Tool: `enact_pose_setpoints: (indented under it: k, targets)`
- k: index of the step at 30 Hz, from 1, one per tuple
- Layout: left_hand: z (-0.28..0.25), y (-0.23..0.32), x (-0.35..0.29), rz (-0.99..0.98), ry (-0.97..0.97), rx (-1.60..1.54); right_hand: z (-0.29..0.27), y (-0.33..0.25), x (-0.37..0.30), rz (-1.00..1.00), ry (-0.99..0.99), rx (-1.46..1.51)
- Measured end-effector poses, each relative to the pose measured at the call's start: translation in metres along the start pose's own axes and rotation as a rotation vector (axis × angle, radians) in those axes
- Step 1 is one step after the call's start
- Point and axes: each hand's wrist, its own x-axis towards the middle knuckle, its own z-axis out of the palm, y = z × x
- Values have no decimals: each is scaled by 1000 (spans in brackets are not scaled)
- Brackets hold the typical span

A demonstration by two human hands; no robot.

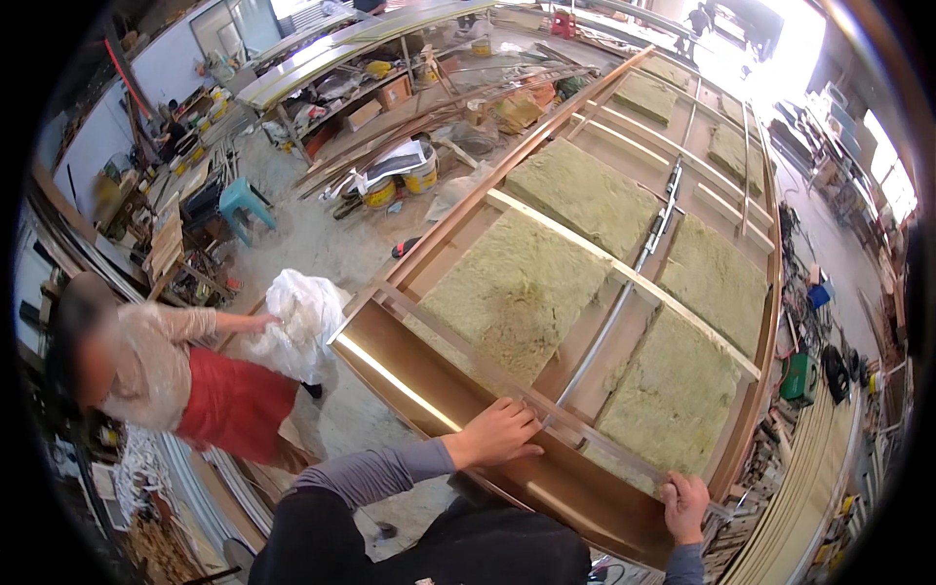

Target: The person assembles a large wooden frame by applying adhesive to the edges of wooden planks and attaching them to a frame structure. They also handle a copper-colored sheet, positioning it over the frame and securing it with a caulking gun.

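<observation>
A long, shallow door-like panel frame (436,255) lies in front of me, with a brown channel (409,375) along its near end. A narrow grey-brown strip (605,444) crosses the frame just beyond this channel. Fingers bent over the strip near its middle, my left hand (492,435) grips it, thumb on the near side. At the strip's right end my right hand (686,506) is closed around it, its fingertips partly hidden. Yellowish insulation slabs (526,288) fill the bays between pale wooden battens (634,275). A metal lock rod (609,322) runs lengthwise down the middle.
At left another person (229,390) in a red apron holds a white plastic bag (297,322) beside the frame. Behind are a blue stool (244,208), yellow buckets (419,175) and a cluttered workbench (361,63). Stacked long boards (795,468) and a green case (799,378) lie at right.
</observation>
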Motion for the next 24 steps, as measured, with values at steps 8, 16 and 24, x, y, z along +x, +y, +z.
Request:
enact_pose_setpoints:
  k: [8,16,24]
  targets:
    - [8,8,28,-114,-237,-81,-2,-7,39,-17,-8,-27]
    - [12,15,37,-157,-134,-54,-15,-7,54,-27,-13,-52]
    - [13,15,38,-206,-112,-44,-24,8,92,-108,-48,-56]
